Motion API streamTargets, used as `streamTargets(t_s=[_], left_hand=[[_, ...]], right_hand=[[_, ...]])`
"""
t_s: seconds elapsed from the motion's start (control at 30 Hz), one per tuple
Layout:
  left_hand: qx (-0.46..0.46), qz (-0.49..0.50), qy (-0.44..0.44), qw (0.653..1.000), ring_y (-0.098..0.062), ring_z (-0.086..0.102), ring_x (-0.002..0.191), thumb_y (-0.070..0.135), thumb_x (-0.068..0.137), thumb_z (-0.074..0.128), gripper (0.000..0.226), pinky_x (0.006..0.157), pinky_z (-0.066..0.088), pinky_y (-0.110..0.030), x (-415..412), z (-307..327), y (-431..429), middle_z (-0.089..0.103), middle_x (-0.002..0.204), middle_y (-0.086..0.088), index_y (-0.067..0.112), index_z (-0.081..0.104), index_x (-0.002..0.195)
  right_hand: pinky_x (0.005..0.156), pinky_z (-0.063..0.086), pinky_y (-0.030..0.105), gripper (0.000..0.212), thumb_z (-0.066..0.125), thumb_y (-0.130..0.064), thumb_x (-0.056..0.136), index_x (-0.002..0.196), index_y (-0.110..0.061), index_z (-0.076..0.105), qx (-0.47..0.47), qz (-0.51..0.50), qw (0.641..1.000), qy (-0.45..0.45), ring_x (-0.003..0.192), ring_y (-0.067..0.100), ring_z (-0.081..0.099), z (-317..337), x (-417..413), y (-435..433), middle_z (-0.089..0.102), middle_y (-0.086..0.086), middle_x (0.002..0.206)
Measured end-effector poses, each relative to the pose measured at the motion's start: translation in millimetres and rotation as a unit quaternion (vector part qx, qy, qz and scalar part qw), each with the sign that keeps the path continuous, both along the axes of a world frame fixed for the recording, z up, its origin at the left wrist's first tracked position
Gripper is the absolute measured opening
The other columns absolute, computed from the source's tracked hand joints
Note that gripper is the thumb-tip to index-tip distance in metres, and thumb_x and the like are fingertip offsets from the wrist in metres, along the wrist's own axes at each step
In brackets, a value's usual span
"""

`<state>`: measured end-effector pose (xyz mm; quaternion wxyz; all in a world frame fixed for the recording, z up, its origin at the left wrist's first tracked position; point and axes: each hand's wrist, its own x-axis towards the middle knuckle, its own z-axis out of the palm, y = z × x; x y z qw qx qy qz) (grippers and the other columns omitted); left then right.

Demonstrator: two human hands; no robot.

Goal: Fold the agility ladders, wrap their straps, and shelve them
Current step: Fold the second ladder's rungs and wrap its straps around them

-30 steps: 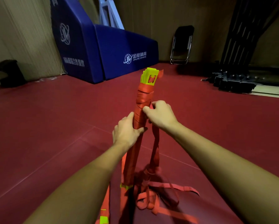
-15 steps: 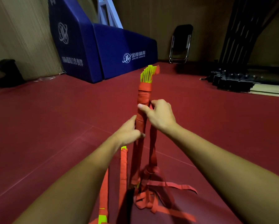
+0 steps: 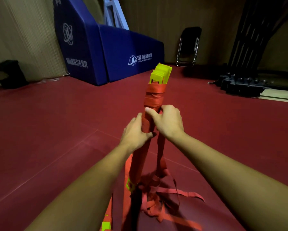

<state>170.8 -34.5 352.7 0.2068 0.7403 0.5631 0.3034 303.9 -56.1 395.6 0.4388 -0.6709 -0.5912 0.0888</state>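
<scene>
One view, head cam: dark red floor (image 3: pixel 48 130), blue padded base (image 3: pixel 116 52) and folded chair (image 3: pixel 189 46) by the far wall. Ladder bundle (image 3: pixel 154 100) upright mid-frame; my left hand (image 3: pixel 136 133) wrapped round it. My right hand (image 3: pixel 167 121) pinches the strap (image 3: pixel 160 147); loose webbing piled on the floor.

Orange-red straps and neon yellow rungs standing out against a dark red floor

Orange-red webbing (image 3: pixel 155 95) is wrapping the folded ladder bundle (image 3: pixel 145 130), neon yellow-green rungs (image 3: pixel 161 74) are poking out above the webbing, and loose straps (image 3: pixel 166 197) of the same orange-red are pooling under it on the maroon floor (image 3: pixel 56 122); behind the bundle, a royal blue pad (image 3: pixel 123 52) is showing white lettering, beside a black folding chair (image 3: pixel 189 45).
</scene>
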Motion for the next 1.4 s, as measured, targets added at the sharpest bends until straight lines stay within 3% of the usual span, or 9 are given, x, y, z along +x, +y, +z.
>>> streamTargets(t_s=[0.17,0.3,0.6,0.8,0.93,1.07,1.2,1.3,1.4], left_hand=[[-0.13,-0.124,-0.143,0.973,-0.016,0.064,0.098,0.021,0.06,0.079,0.059,0.101,0.049,-0.051,-6,-4,6,0.072,0.11,-0.008,0.024,0.058,0.114],[-0.082,-0.096,-0.106,0.986,-0.014,0.066,0.09,0.023,0.065,0.089,0.047,0.094,0.054,-0.042,-6,-10,8,0.073,0.098,0.005,0.031,0.066,0.105],[0.039,0.035,0.033,0.998,-0.039,0.062,0.105,0.046,0.075,0.072,0.042,0.08,0.051,-0.042,2,1,-8,0.068,0.11,-0.003,0.033,0.055,0.112],[-0.121,-0.103,-0.086,0.984,-0.021,0.064,0.088,0.009,0.068,0.065,0.056,0.083,0.053,-0.04,-5,0,0,0.065,0.093,-0.001,0.033,0.05,0.117],[-0.148,-0.135,-0.152,0.968,-0.015,0.054,0.088,-0.007,0.079,0.073,0.048,0.083,0.048,-0.029,-7,-5,2,0.059,0.093,-0.005,0.018,0.058,0.117],[-0.067,-0.077,-0.111,0.989,-0.016,0.059,0.081,0.019,0.067,0.088,0.057,0.088,0.055,-0.038,-8,-10,5,0.07,0.093,0.003,0.029,0.064,0.118],[0.003,0.006,0.005,1.0,-0.028,0.066,0.098,0.049,0.059,0.082,0.057,0.085,0.053,-0.043,-3,-3,-2,0.067,0.1,0.003,0.034,0.06,0.11],[0.05,0.056,0.086,0.993,-0.034,0.061,0.102,0.049,0.068,0.083,0.057,0.081,0.048,-0.04,5,1,-7,0.054,0.103,-0.003,0.027,0.053,0.112],[-0.015,-0.004,-0.011,1.0,-0.026,0.061,0.098,0.039,0.066,0.082,0.053,0.084,0.05,-0.039,4,4,-3,0.059,0.103,-0.004,0.028,0.054,0.11]], right_hand=[[0.064,0.047,0.037,0.054,0.063,-0.059,0.084,0.054,-0.015,0.051,0.008,0.041,0.998,0.049,0.072,0.033,0.064,1,8,10,0.062,0.002,0.061],[0.075,0.056,0.04,0.053,0.056,-0.058,0.088,0.054,-0.017,0.06,-0.019,0.043,0.998,0.049,0.069,0.026,0.07,-7,14,14,0.066,-0.003,0.052],[0.067,0.041,0.037,0.073,0.053,-0.078,0.079,0.084,-0.008,0.069,-0.014,-0.039,0.999,-0.031,0.093,0.042,0.064,-2,-1,3,0.07,0.019,0.094],[0.062,0.037,0.033,0.061,0.059,-0.065,0.084,0.054,-0.013,0.047,-0.004,0.013,0.999,0.032,0.073,0.039,0.057,1,6,10,0.057,0.013,0.065],[0.067,0.051,0.039,0.058,0.056,-0.061,0.087,0.055,-0.013,0.057,0.001,0.051,0.998,0.039,0.067,0.032,0.064,2,9,13,0.061,0.002,0.055],[0.076,0.055,0.039,0.054,0.053,-0.051,0.093,0.052,-0.017,0.06,-0.011,0.054,0.998,0.029,0.067,0.024,0.068,-1,11,14,0.06,-0.006,0.044],[0.076,0.056,0.042,0.081,0.04,-0.089,0.061,0.071,-0.013,0.067,-0.039,0.015,0.999,0.034,0.078,0.032,0.069,-2,2,10,0.071,0.008,0.071],[0.075,0.056,0.041,0.083,0.041,-0.089,0.058,0.075,-0.012,0.067,-0.034,-0.021,0.998,0.049,0.083,0.034,0.068,1,2,9,0.071,0.013,0.079],[0.065,0.047,0.037,0.058,0.059,-0.071,0.076,0.06,-0.015,0.056,-0.011,-0.017,0.998,0.061,0.077,0.035,0.064,2,7,10,0.066,0.009,0.071]])
